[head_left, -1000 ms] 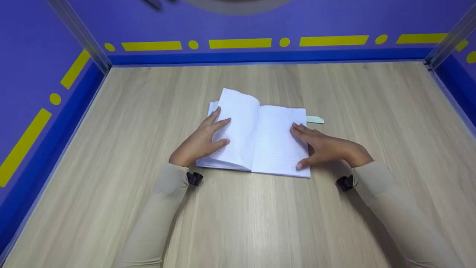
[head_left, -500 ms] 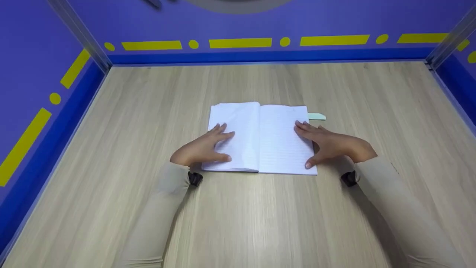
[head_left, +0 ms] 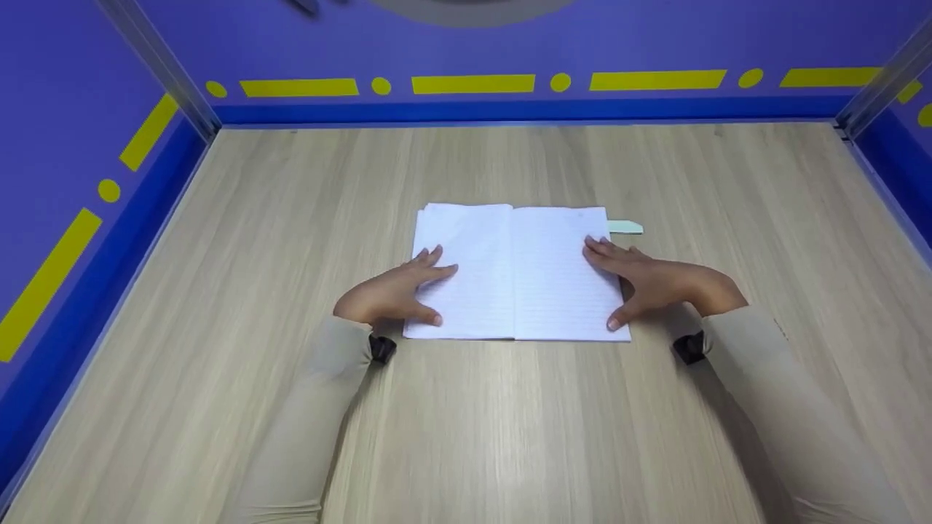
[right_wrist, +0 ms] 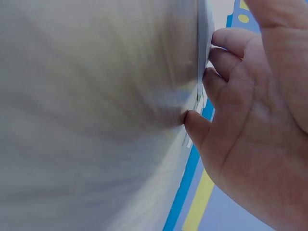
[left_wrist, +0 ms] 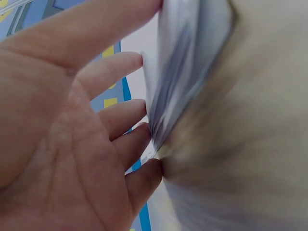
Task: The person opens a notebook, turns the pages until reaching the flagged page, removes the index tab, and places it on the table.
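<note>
A notebook point(head_left: 480, 291) lies spread open on the table, showing a white left page and a faintly ruled right page. My left hand point(head_left: 397, 291) rests its spread fingertips and thumb on the left page near the outer edge. On the right page's outer edge my right hand point(head_left: 648, 280) touches with fingers and thumb apart. A pale green tab point(head_left: 626, 227) sticks out past the notebook's upper right side. In the left wrist view, the left fingers point(left_wrist: 125, 115) meet the edge of the layered pages. The right wrist view has the right fingertips point(right_wrist: 208, 72) against the notebook's edge.
The wood-grain table point(head_left: 466, 429) is bordered by a purple back wall point(head_left: 641, 36) and side walls with yellow marks. A black wrist strap piece point(head_left: 382, 349) shows at the left cuff, another black piece point(head_left: 689, 348) at the right cuff.
The raised left page has come down flat. The left hand has moved slightly down with it. The notebook and right hand have shifted a little to the right.
</note>
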`<state>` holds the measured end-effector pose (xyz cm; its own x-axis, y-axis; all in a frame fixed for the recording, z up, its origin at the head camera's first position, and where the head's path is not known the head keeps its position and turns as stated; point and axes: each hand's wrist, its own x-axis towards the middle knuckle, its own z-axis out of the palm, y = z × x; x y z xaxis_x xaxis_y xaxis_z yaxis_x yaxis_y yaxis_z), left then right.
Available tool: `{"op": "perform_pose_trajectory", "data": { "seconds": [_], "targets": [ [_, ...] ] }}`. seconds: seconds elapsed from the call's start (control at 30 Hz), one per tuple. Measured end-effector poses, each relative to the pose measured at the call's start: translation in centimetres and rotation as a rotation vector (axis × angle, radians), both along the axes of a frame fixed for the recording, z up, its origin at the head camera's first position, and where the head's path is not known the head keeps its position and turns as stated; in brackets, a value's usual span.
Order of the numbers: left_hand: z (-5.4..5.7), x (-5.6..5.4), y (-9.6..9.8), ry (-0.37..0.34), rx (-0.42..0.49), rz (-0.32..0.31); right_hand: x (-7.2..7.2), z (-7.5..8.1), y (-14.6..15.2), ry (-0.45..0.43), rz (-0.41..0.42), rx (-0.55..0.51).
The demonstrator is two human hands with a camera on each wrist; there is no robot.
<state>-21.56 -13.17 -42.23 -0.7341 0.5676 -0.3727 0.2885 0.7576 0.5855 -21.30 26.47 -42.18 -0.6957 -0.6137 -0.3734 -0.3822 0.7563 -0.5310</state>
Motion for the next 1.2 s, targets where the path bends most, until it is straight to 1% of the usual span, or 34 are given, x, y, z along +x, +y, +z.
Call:
{"op": "perform_pose_trajectory", "data": {
  "seconds": [0.23,0.47,0.67,0.87,1.03,1.2],
  "targets": [
    [-0.2,-0.1,-0.2,-0.001,0.009,0.01,0.0,0.0,0.3,-0.025,0.013,-0.014],
    [0.0,0.0,-0.3,-0.007,0.033,-0.009,-0.1,0.0,0.3,-0.04,0.041,-0.028],
    [0.1,0.1,-0.2,-0.016,0.039,-0.001,0.0,0.3,-0.1,-0.024,0.031,-0.007],
    [0.0,0.1,-0.1,-0.023,0.034,0.009,0.5,0.9,-0.5,-0.042,-0.006,0.04],
    [0.0,0.1,0.0,-0.015,0.045,0.002,0.8,0.9,-0.3,-0.053,-0.025,0.026],
    [0.1,0.1,-0.2,-0.01,0.05,-0.003,0.9,0.9,0.0,-0.062,0.003,-0.002]
  ]
}}
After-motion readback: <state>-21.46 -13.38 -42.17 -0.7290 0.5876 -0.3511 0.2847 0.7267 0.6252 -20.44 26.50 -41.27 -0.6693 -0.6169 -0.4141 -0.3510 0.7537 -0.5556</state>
